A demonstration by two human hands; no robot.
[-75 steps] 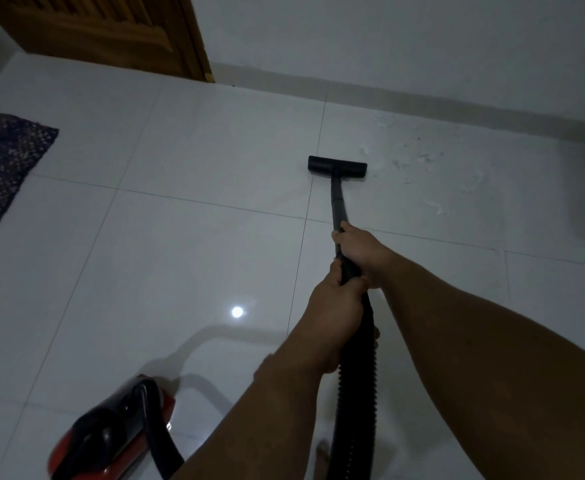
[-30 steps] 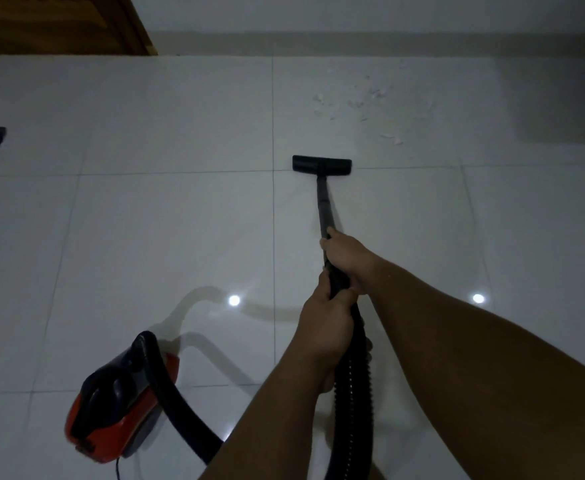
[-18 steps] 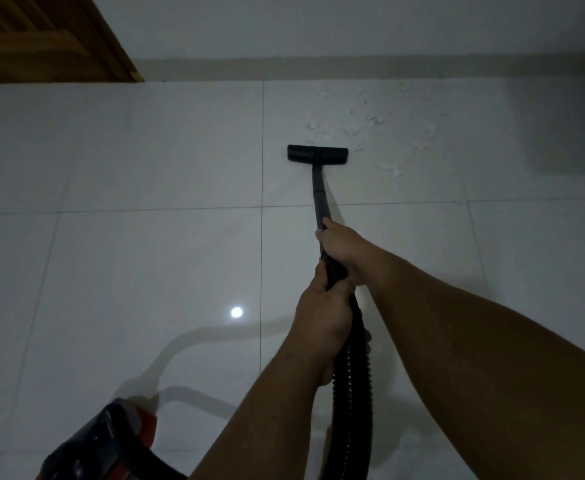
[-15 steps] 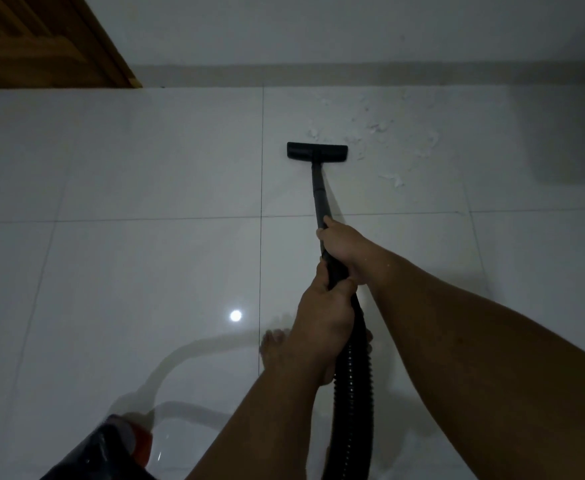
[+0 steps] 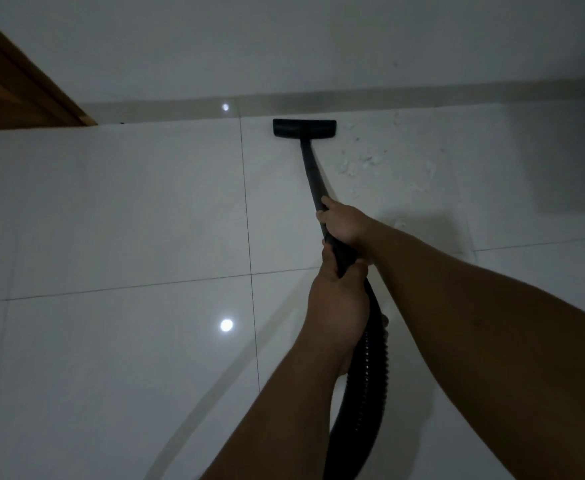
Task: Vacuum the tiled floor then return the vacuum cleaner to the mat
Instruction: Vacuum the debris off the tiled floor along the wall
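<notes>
Both hands hold the black vacuum wand (image 5: 311,169). My right hand (image 5: 344,223) grips it higher up the tube; my left hand (image 5: 339,299) grips just below, where the ribbed black hose (image 5: 367,368) begins. The flat black floor nozzle (image 5: 304,128) rests on the white tiled floor (image 5: 128,209), right against the skirting at the wall. White debris (image 5: 364,161) lies scattered on the tile to the right of the nozzle. The vacuum's body and the mat are out of view.
A wooden door (image 5: 10,88) stands at the upper left. A pale wall (image 5: 319,46) with a grey skirting strip (image 5: 422,95) bounds the floor ahead. A dark shadow (image 5: 571,161) covers the floor at the right.
The nozzle has been pushed forward over the debris to the skirting. The view has moved closer to the wall, and the red vacuum body and my foot have left the frame.
</notes>
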